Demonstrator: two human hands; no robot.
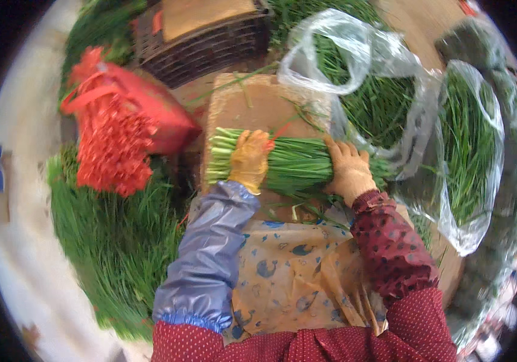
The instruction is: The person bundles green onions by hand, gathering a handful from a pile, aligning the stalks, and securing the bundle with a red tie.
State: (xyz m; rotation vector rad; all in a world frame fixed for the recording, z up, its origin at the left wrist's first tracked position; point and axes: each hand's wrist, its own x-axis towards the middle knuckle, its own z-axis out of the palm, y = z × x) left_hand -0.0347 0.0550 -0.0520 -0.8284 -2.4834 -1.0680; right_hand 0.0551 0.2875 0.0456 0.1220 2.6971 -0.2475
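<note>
A bundle of green leafy stalks (301,158), likely garlic chives, lies crosswise on a worn board (258,108), pale stem ends to the left. Around the stems near that end is my left hand (250,158), in a yellow glove. Red tie material (269,145) shows at its fingers, and a thin red strand rises beside it. My right hand (350,167), in a tan glove, grips the leafy part of the same bundle. The undersides of both hands are hidden. Loose leaves (303,210) lie on the board's near edge.
A red bag (168,113) full of red strips (113,140) sits at left, above a large heap of greens (122,244). Behind the board is a dark plastic crate (204,50). Clear plastic bags of greens (376,108) (469,140) and wrapped bundles (489,253) line the right.
</note>
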